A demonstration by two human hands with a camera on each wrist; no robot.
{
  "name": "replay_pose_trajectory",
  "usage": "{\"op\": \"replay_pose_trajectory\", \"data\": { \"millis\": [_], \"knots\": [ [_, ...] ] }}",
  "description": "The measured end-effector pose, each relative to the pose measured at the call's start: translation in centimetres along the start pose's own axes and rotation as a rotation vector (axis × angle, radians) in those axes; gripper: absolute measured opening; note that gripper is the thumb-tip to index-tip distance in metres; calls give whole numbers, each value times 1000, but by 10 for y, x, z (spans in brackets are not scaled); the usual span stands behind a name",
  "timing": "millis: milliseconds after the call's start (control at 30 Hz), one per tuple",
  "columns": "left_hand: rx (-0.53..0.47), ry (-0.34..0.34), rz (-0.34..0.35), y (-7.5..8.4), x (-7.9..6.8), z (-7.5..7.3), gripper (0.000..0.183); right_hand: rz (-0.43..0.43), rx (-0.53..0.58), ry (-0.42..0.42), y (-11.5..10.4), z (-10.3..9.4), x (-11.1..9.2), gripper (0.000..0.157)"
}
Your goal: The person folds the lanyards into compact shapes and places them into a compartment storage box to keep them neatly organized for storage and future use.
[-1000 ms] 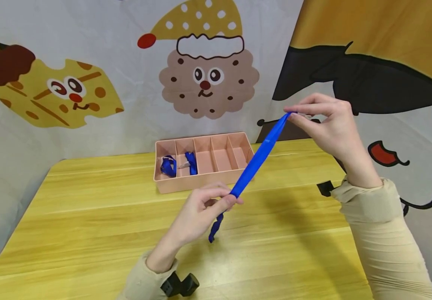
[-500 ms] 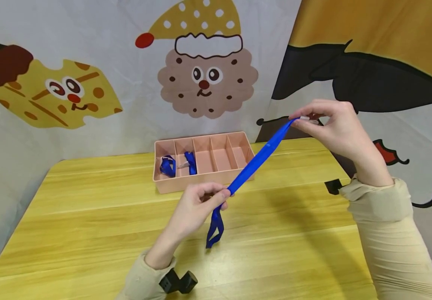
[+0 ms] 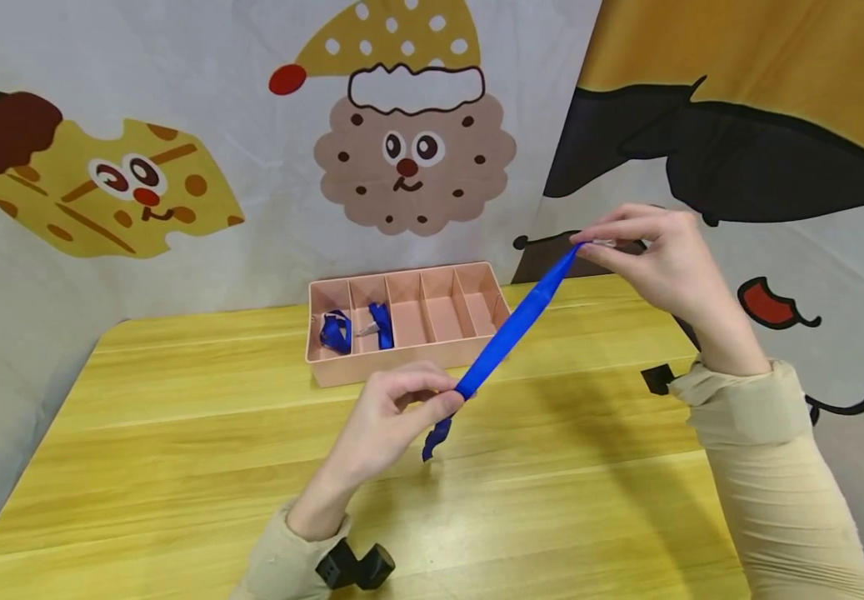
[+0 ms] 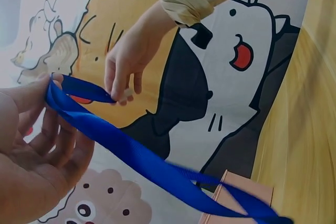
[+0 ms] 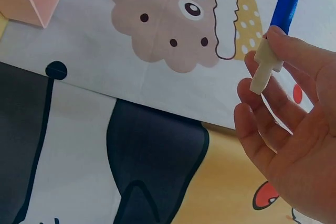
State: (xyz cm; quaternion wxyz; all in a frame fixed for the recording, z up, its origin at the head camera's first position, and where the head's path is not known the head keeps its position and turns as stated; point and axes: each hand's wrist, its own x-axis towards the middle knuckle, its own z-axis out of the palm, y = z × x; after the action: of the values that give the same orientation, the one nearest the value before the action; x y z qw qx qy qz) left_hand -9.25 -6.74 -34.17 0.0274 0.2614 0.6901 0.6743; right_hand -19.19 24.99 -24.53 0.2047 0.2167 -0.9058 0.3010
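A blue lanyard slants through the air between the two hands in the head view. My right hand pinches its upper end between thumb and fingers. A whitish plastic clip sticks out from that pinch in the right wrist view. Lower down, thumb and fingers of my left hand pinch the strap, and the rest of it hangs in a loose loop below. In the left wrist view the blue strap runs from the left hand toward the lower right, its two layers parting near the end.
A pink box with several compartments stands at the back of the wooden table, against a cartoon-printed cloth. Coiled blue straps lie in its two leftmost compartments. Dark wrist-worn devices sit at both cuffs.
My right hand has come down slightly and shifted a little back and forth. The hanging loop below my left hand swung out and now looks shorter. Both hands keep their hold on the lanyard.
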Motion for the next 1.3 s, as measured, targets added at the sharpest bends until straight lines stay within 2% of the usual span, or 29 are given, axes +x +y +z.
{"op": "replay_pose_trajectory", "data": {
  "millis": [133,300,400,533,600,767,833,933,1133,1300],
  "knots": [
    [-44,15,66,0,-2,1,11,-64,-6,54,2,11,-2,17],
    [-113,85,146,0,-4,3,21,-157,25,128,11,33,-10,17],
    [-151,127,196,0,-5,4,25,-186,36,142,17,47,-17,18],
    [-159,179,265,3,-5,5,25,-196,59,137,23,69,-29,19],
    [-152,192,276,5,-6,5,25,-194,73,134,23,80,-35,19],
    [-150,166,356,8,-8,4,13,-169,122,121,16,105,-45,19],
    [-166,162,400,7,-7,4,17,-159,150,106,11,115,-49,19],
    [-194,181,454,5,-5,4,33,-147,178,77,3,130,-55,18],
    [-241,230,473,4,-3,1,42,-141,239,-45,-14,157,-65,13],
    [-259,258,474,6,-3,-6,42,-115,314,-169,-31,172,-67,9]
  ]
}}
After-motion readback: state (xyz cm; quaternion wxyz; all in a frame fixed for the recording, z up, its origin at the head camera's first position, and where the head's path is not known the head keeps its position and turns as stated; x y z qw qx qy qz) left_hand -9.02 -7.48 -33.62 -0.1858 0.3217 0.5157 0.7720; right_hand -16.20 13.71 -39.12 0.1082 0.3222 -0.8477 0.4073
